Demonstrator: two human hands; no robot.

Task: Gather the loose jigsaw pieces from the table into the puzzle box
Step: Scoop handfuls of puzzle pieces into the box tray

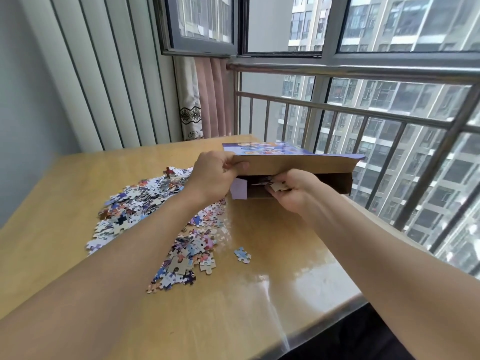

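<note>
Nearest to the camera, two bare forearms reach forward over the wooden tabletop (259, 307). The task seems to be in an early or middle part: a wide heap of loose jigsaw pieces (145, 211) lies on the left half of the tabletop, and one small separate piece (242, 254) lies just to the right of the heap. How many pieces are already inside the puzzle box (298, 172) I cannot tell, because its inside is dark.

The box stands at the far side, near the railing (363, 115), with its open end toward the person. The left hand (215, 175) pinches the top flap and holds it lifted. The right hand (291, 189) is at the opening, its fingers curled around a few pieces, which it is probably putting in.
</note>
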